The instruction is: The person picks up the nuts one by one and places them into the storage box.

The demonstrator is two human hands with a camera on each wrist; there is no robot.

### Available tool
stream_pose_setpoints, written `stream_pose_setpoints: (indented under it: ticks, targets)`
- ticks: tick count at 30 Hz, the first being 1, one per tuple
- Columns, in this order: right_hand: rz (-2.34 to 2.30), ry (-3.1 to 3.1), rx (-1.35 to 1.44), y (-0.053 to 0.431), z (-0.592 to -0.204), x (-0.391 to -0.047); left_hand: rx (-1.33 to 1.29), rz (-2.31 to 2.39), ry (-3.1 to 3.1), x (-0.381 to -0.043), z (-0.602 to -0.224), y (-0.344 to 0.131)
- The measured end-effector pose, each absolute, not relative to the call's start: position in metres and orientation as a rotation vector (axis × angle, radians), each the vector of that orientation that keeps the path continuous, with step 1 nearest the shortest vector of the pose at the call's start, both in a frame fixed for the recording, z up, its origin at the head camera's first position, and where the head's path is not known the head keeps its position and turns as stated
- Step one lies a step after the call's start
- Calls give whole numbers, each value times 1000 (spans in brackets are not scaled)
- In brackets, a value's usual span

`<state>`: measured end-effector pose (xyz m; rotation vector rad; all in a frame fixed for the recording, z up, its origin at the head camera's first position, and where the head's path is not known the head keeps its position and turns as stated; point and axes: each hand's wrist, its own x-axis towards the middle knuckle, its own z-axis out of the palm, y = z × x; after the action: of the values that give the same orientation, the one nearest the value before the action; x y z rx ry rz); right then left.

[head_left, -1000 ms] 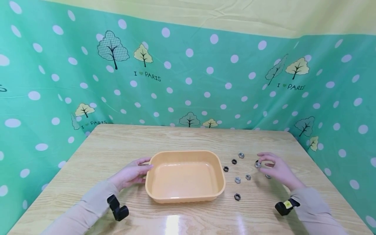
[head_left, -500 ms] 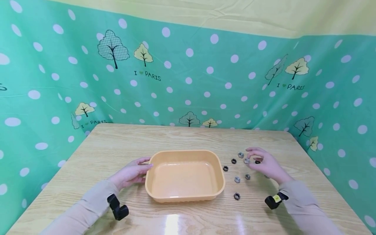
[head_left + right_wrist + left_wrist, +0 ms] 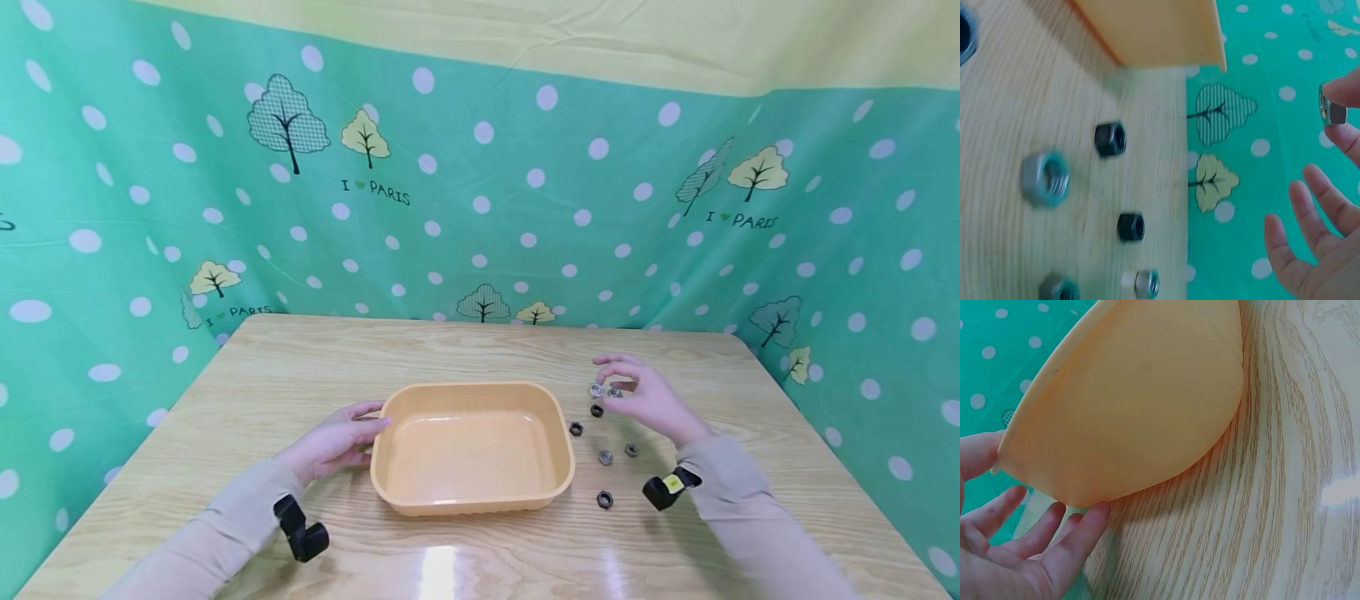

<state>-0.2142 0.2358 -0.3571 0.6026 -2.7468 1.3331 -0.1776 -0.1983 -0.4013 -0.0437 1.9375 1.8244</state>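
Observation:
My right hand [image 3: 645, 398] pinches a silver hex nut [image 3: 1333, 107] between thumb and a finger, its other fingers spread. In the head view it is above the table, right of the peach plastic basin [image 3: 474, 507] and close to another silver nut [image 3: 615, 392]. At the basin's left end is my left hand [image 3: 330, 443]. Its thumb lies over the rim, with the other fingers along the outer wall [image 3: 1147, 419] in the left wrist view. The basin's visible inside floor [image 3: 480, 458] is bare.
Loose nuts lie right of the basin: black ones [image 3: 576, 429], [image 3: 597, 411] and a black nut [image 3: 604, 500] nearer the front, plus silver nuts [image 3: 605, 457]. A green dotted curtain [image 3: 480, 208] hangs behind the wooden table [image 3: 337, 350].
My right hand has moved left across the table with the silver nut, coming nearer to the basin's back right corner. My left hand and the basin have stayed in place.

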Motion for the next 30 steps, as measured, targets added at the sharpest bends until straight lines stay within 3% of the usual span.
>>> stream_pose_setpoints:
  ticks: [30]
  targets:
    - [1564,-2610,924,124,-331,-244,-53,1811,1938,-178,-403,-197]
